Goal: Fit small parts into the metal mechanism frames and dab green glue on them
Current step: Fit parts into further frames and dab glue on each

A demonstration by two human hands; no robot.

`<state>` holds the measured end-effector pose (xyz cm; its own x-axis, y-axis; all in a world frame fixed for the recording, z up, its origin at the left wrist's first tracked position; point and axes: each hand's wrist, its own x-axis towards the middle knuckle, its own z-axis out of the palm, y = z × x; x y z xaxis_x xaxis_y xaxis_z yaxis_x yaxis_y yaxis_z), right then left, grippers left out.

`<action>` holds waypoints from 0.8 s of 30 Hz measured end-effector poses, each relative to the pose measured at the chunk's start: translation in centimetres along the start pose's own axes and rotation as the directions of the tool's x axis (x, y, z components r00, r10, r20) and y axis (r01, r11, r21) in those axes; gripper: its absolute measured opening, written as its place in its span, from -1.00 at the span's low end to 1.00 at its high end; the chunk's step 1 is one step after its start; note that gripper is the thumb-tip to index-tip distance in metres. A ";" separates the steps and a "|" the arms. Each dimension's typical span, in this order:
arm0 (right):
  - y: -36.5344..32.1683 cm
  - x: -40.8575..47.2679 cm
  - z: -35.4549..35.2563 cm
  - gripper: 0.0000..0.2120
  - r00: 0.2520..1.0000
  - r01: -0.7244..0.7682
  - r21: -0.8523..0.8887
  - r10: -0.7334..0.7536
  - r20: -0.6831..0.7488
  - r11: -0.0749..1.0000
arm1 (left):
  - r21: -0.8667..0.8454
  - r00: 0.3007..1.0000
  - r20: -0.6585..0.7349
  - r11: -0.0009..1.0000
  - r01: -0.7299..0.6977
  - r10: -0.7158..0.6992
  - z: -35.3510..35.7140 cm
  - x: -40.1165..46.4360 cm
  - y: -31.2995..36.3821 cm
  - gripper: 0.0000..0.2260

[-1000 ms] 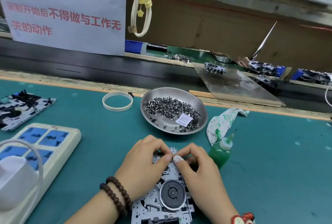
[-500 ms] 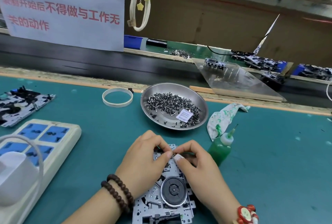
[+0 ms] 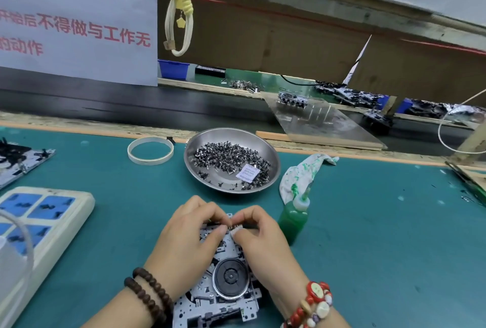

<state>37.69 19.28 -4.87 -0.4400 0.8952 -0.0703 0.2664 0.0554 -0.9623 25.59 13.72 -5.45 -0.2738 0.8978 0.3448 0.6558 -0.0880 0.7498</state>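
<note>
A metal mechanism frame (image 3: 218,298) with a round black disc lies on the green mat in front of me. My left hand (image 3: 184,243) and my right hand (image 3: 263,243) meet over its far end, fingers curled, thumbs and fingertips pinching a small part (image 3: 232,227) against the frame. The part is mostly hidden by the fingers. A green glue bottle (image 3: 293,218) with a white nozzle stands just right of my right hand. A steel dish (image 3: 210,141) holds several small dark parts (image 3: 226,156) and a white slip of paper.
A glue-stained white rag (image 3: 299,174) lies behind the bottle. A white tape ring (image 3: 150,150) sits left of the dish. A power strip (image 3: 39,220) and another mechanism frame (image 3: 18,162) lie at the left. A conveyor with more mechanisms (image 3: 293,100) runs behind.
Both hands have stayed at the far end of the frame, fingertips working closer together on the small part. The view has shifted slightly.
</note>
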 end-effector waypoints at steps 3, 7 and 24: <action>-0.1 0.1 0.3 -0.80 0.999 -0.024 0.036 0.025 -0.022 0.999 | 0.021 0.999 0.000 0.999 -0.036 0.036 0.0 -0.2 0.2 -0.79; -0.2 0.3 0.7 -0.78 0.998 -0.020 0.032 0.021 -0.057 0.999 | 0.085 0.998 0.011 0.994 -0.068 0.067 -0.3 -0.4 0.6 -0.79; -0.7 -1.1 0.5 -0.81 0.997 0.026 -0.043 -0.029 -0.066 0.999 | 0.287 0.990 0.039 0.948 -0.138 0.133 -0.9 -1.5 1.4 -0.81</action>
<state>37.59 18.06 -4.26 -0.3900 0.9205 -0.0246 0.2917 0.0982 -0.9514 26.23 11.88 -4.39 -0.1565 0.8946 0.4187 0.8612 -0.0840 0.5013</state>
